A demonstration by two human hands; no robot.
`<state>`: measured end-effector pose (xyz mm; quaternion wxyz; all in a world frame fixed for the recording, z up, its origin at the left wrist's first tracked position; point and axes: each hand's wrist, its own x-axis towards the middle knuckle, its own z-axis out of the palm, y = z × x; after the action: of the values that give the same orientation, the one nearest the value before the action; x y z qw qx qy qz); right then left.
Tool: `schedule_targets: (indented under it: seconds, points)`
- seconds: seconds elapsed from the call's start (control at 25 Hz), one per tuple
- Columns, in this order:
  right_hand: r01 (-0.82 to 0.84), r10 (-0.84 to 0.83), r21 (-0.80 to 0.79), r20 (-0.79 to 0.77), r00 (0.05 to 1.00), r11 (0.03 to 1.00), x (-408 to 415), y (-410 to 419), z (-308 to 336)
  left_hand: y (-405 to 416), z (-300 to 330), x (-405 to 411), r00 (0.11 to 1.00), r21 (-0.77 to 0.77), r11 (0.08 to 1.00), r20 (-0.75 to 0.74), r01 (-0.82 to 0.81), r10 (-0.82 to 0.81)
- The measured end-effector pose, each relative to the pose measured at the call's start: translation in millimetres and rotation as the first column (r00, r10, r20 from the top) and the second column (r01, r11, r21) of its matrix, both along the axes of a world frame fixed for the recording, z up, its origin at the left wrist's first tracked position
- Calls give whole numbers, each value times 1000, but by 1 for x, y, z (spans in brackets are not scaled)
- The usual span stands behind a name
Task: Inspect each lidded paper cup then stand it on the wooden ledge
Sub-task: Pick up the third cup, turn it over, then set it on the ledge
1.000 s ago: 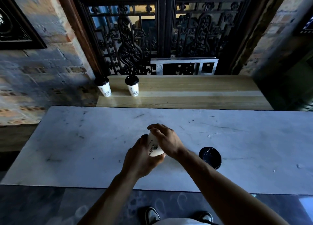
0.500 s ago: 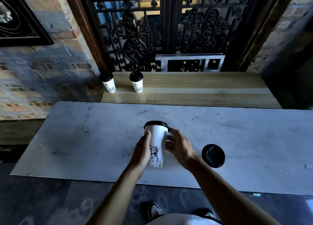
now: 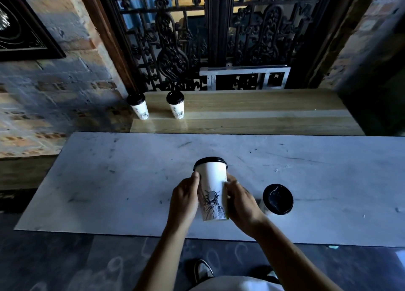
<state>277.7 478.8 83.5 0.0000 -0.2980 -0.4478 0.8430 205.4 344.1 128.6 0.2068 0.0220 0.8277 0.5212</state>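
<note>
Both hands, left hand (image 3: pixel 185 199) and right hand (image 3: pixel 241 200), wrap their fingers round the upright lidded paper cup (image 3: pixel 212 187), apparently presenting its printed side for inspection before the wooden ledge (image 3: pixel 252 113).

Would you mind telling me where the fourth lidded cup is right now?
In the head view, the black-lidded white paper cup stands on the marble table, right of the right hand gripping the printed cup.

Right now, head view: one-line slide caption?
Both hands, left hand and right hand, hold a lidded cup upright over the marble table; two cups stand on the ledge.
</note>
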Motion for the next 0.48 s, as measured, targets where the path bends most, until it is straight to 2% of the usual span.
schedule_targets:
  seconds: [0.08, 0.16, 0.32, 0.48]
  points:
    - [48, -47, -25, 11, 999, 999, -1, 3, 5, -7, -4, 1, 995, 153, 983, -23, -97, 101]
    - [81, -80, -11, 20, 997, 997, 0, 5, 10, -17, -9, 6, 995, 237, 970, -73, -51, 70]
    - [62, -68, 69, 83, 994, 996, -2, -2, 12, -25, -14, 12, 986, 301, 954, -158, -6, 56]
    - [52, -61, 73, 118, 991, 996, -2, -7, 12, -25, -13, 11, 986, 319, 948, -161, 4, 50]
